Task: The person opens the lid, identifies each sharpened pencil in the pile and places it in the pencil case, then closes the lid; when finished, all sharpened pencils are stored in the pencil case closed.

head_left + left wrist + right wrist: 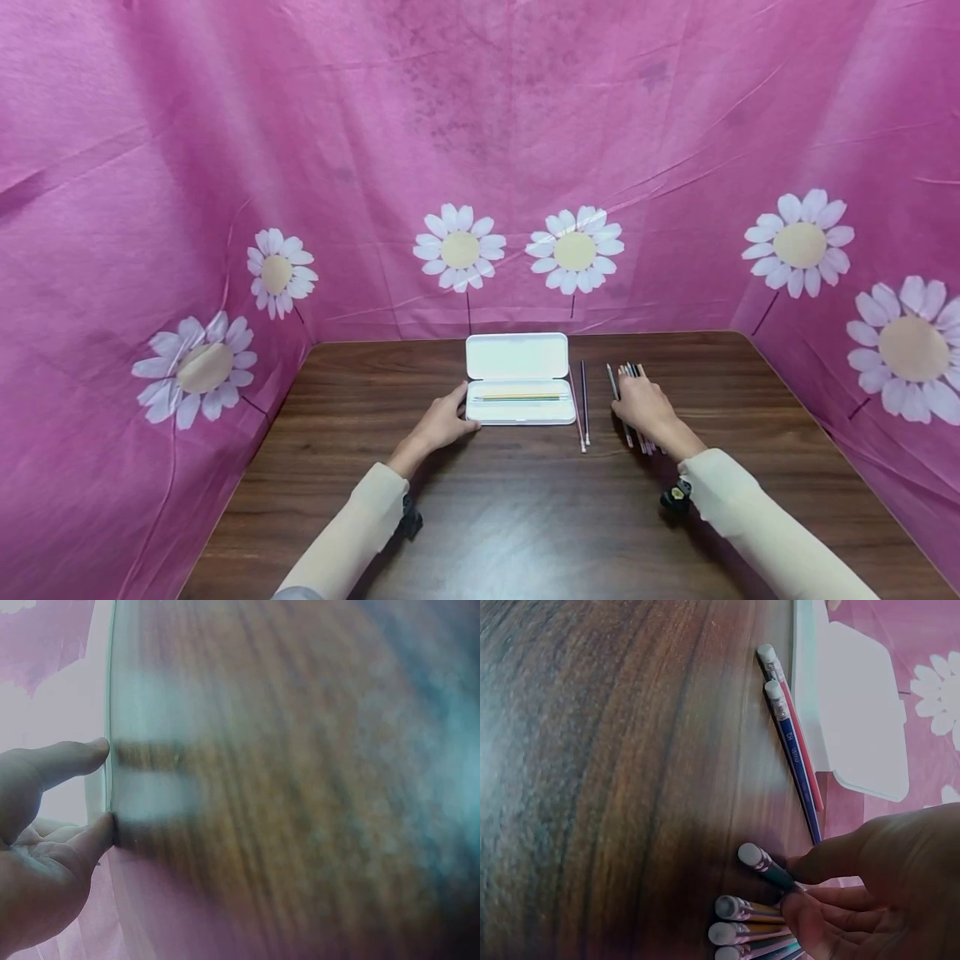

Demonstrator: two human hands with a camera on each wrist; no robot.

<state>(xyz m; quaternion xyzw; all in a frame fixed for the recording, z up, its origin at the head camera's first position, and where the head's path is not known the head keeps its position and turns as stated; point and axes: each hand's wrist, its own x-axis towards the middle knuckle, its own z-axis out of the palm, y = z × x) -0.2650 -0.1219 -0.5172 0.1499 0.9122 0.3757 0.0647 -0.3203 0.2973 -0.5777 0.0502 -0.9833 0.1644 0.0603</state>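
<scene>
A white pencil case (517,420) stands with its lid up, and a few pencils (521,397) lie inside it. At its left end, my left hand (442,421) holds the case between thumb and fingers; in the left wrist view two fingertips touch its edge. To the right of the case, my right hand (643,404) is over a row of pencils. Its thumb and index finger pinch a dark green pencil (766,868) with a white eraser. Several other eraser-tipped pencils (739,931) lie beside it, partly hidden under the hand.
A red pencil (804,750) and a dark blue pencil (790,735) lie side by side between the case and my right hand. All rest on a brown wooden table (510,517). Pink cloth (360,275) with white daisies surrounds it at the back and sides.
</scene>
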